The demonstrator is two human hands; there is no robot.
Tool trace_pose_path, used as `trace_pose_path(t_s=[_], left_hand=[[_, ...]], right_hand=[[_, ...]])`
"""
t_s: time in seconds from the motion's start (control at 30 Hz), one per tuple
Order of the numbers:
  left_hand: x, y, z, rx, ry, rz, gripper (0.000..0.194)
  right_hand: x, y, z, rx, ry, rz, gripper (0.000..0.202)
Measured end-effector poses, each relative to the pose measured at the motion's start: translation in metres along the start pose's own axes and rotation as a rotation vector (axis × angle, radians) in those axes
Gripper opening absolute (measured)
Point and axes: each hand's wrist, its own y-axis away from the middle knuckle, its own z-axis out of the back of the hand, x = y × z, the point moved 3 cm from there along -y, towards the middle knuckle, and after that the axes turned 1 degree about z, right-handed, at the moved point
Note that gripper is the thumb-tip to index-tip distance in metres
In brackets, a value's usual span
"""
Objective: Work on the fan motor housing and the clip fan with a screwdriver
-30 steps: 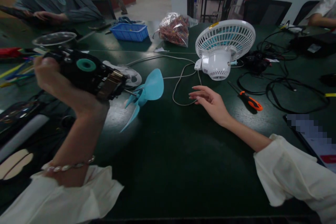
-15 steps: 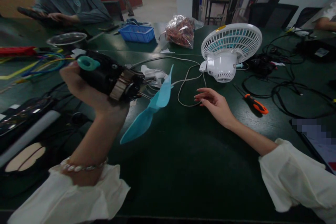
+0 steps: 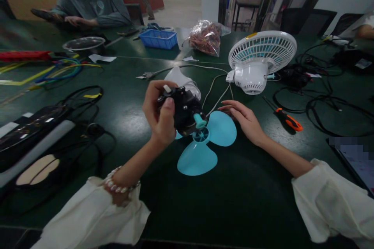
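Note:
My left hand (image 3: 159, 118) is closed around a black fan motor (image 3: 187, 107), thumb on its top beside a small white knob. A teal knob sticks out of the motor. Below it shows a light-blue fan blade (image 3: 197, 159), its hub facing up; how it joins the motor is hidden. My right hand (image 3: 248, 122) lies open beside the blade's right lobe, fingers loosely bent; whether they touch it I cannot tell. Behind the motor is a white plastic fan part (image 3: 177, 76), partly covered. A pale cord (image 3: 212, 85) runs toward the white fan head (image 3: 251, 76).
An orange-and-black screwdriver (image 3: 289, 120) lies right of my right hand, near black cables (image 3: 318, 118). A blue basket (image 3: 159, 39) and a clear bag (image 3: 206, 39) stand at the back. Left are a power strip (image 3: 32, 128) and coloured wires (image 3: 58, 72). A person (image 3: 93, 4) sits across the table.
My left hand has moved right and turned the motor, so the blade now faces up near the middle. My right hand stays about where it was, with the blade now beside it.

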Motion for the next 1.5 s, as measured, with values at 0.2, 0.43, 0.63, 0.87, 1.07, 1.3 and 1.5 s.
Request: trace_pose_path(t_s=[0.2,0.43,0.63,0.87,1.07,1.3,1.5], left_hand=[[-0.024,0.005,-0.017,0.195,-0.113,-0.161,0.035],[-0.031,0.005,-0.022,0.433,-0.101,-0.159,0.06],[-0.035,0.003,-0.025,0.627,-0.154,-0.192,0.071],[-0.038,0.003,-0.022,0.503,-0.146,-0.218,0.069],[-0.016,-0.01,0.001,0.106,-0.04,0.038,0.06],[0.008,0.007,0.003,-0.075,-0.041,0.29,0.037],[0.011,0.037,-0.009,0.17,-0.01,0.53,0.044]], right_hand=[[0.022,0.002,-0.005,-0.03,-0.022,0.084,0.036],[0.081,0.014,-0.024,0.036,0.206,0.29,0.053],[0.107,0.02,-0.041,0.082,0.422,0.313,0.077],[0.101,0.016,-0.043,0.039,0.557,0.42,0.068],[0.078,0.016,-0.026,-0.078,0.508,0.48,0.065],[0.081,0.022,-0.026,-0.062,0.62,0.581,0.062],[0.1,0.017,-0.034,0.011,0.603,0.511,0.055]])
